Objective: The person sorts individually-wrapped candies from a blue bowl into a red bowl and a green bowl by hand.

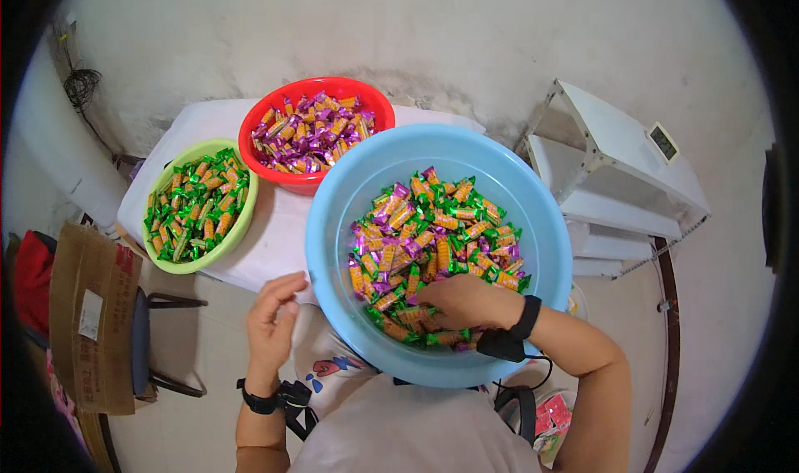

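Observation:
A large light-blue basin (323, 215) in front of me holds a mixed pile of wrapped candies (441, 231), some with green wrapper ends and some with purple. My right hand (458, 300) reaches into it and touches the candies at the near side. Its fingertips are hidden, so whether they grip a piece does not show. Outside the basin's left rim is my left hand (273, 319), fingers loosely curved and thumb apart, with nothing visible in it. Purple-wrapped candies (312, 131) fill a red basin (250, 144); green-wrapped ones (196, 206) fill a light-green basin (162, 258).
The red and green basins stand on a white-covered table (270, 231) against the wall. A white shelf (616, 156) with a small digital display (663, 142) is at the right. At the left, a cardboard piece (91, 323) leans by a chair (171, 301). A container with red packets (552, 415) sits low by my right arm.

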Available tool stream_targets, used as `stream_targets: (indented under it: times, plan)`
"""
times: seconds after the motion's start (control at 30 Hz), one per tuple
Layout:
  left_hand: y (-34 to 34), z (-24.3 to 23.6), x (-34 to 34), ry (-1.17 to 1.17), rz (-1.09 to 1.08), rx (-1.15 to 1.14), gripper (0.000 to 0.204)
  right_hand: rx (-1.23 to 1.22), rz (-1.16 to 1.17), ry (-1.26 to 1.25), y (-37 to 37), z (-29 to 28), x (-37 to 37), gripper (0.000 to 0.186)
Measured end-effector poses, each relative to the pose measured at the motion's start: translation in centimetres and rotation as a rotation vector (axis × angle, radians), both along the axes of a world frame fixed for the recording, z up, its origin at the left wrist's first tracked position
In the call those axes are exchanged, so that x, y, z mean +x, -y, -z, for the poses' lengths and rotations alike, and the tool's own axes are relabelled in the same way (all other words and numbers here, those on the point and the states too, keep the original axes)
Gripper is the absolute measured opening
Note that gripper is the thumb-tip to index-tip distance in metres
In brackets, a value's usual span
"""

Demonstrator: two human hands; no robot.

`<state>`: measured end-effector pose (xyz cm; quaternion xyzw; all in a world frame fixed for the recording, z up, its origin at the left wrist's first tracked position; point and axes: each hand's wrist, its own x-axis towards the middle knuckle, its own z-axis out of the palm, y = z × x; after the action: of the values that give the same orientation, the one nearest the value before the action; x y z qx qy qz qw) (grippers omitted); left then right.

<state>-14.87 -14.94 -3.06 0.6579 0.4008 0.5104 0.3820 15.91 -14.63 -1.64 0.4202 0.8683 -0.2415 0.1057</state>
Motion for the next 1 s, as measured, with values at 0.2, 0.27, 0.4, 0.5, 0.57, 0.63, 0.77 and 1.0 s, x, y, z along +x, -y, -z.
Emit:
stream_targets:
  times: [0.2, 0.27, 0.4, 0.5, 0.57, 0.63, 0.77, 1.0]
  plan:
    - [1.0, -2.6, 4.1, -0.242, 0.264, 0.178, 0.04, 0.072, 0.174, -0.546, 0.4, -5.2, -1.3, 0.036]
    - [0.9, -3.1, 4.9, -0.227, 0.321, 0.134, 0.038, 0.046, 0.135, -0.62, 0.4, -5.1, -2.5, 0.037]
    - [-0.6, -1.6, 2.6, -0.123, 0.126, 0.09, 0.029, -0.09, 0.395, -0.787, -0.3, -5.1, -3.8, 0.04]
    - [-5.3, 2.2, -2.5, 0.063, -0.352, 0.051, 0.025, -0.102, 0.299, -0.592, -1.1, -3.6, -2.3, 0.043]
    - [-9.3, 2.6, -6.6, 0.068, -0.591, 0.044, 0.025, -0.14, 0.232, -0.491, -0.8, -2.8, -1.2, 0.043]
    - [-12.3, 3.5, -11.2, 0.013, -0.789, 0.07, 0.025, -0.134, 0.106, -0.423, -0.3, -1.8, -0.6, 0.041]
    - [-15.3, 4.9, -16.8, -0.728, -1.007, 0.121, 0.031, -0.184, 0.061, -0.347, -0.2, -1.1, -0.9, 0.036]
    - [-11.5, 5.2, -12.0, -0.456, -0.769, 0.2, 0.029, -0.227, -0.07, -0.097, 0.0, 0.5, -1.7, 0.032]
